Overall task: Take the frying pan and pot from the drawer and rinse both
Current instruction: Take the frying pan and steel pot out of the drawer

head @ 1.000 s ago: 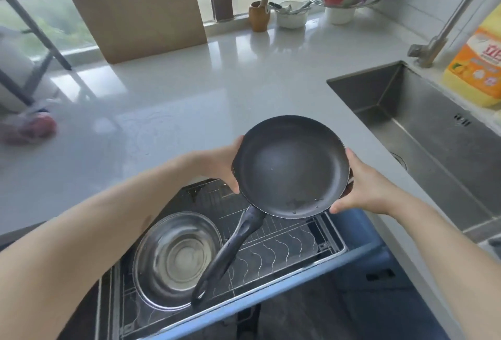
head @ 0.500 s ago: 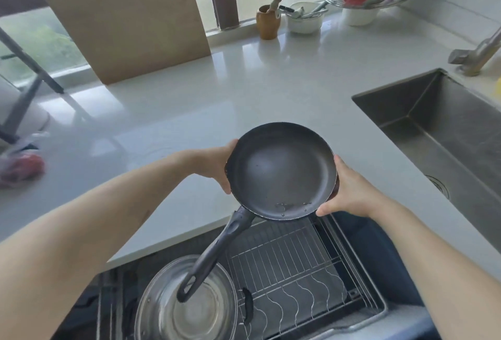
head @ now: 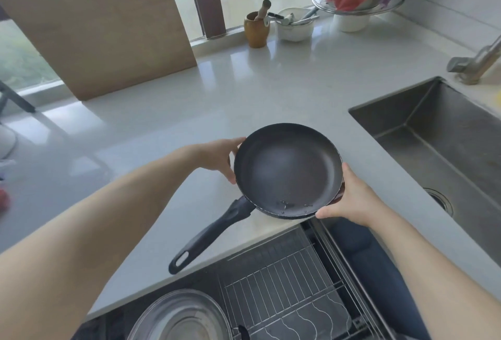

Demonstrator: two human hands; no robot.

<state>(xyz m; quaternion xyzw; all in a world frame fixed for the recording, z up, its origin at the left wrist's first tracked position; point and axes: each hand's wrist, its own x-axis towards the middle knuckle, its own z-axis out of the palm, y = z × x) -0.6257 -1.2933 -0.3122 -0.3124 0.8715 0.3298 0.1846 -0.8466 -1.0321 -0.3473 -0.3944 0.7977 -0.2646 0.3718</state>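
Observation:
A dark non-stick frying pan (head: pixel 287 170) hangs over the front of the white countertop (head: pixel 189 111), its black handle pointing down-left toward me. My left hand (head: pixel 219 158) grips the pan's left rim and my right hand (head: pixel 352 198) grips its right rim from below. A few water drops sit near the pan's front edge. The steel pot (head: pixel 181 318) rests in the open drawer's wire rack (head: pixel 292 285) at the bottom, partly cut off by the frame.
The steel sink (head: pixel 444 155) lies to the right with the faucet (head: pixel 477 63) behind it. A wooden cutting board (head: pixel 100 27) leans at the back left. A wooden cup, a white bowl with utensils and a draped colander stand along the back.
Both hands have carried the pan up and away from the drawer over the countertop edge. The view has tilted upward, so the drawer and pot sit lower in frame.

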